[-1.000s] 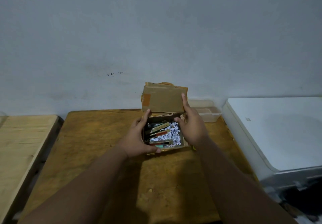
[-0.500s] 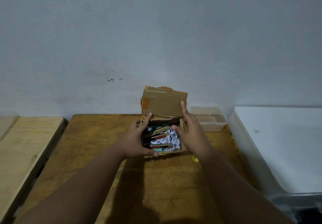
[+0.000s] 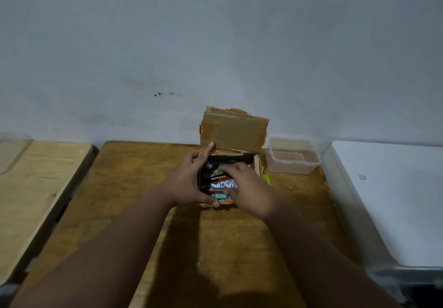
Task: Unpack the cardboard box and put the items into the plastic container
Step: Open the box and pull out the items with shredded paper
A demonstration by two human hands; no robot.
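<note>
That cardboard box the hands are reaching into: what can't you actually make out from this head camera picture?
- Items in the cardboard box: small, dim and jumbled; the right hand covers part of them.
- Right hand's fingertips: blurred, so a grasp cannot be confirmed.
- Box's left wall: hidden behind the left hand.
- Small yellow-green object on the table, right of the box: mostly hidden by box and hand.
- Plastic container: looks empty, but its clear walls are hazy.
</note>
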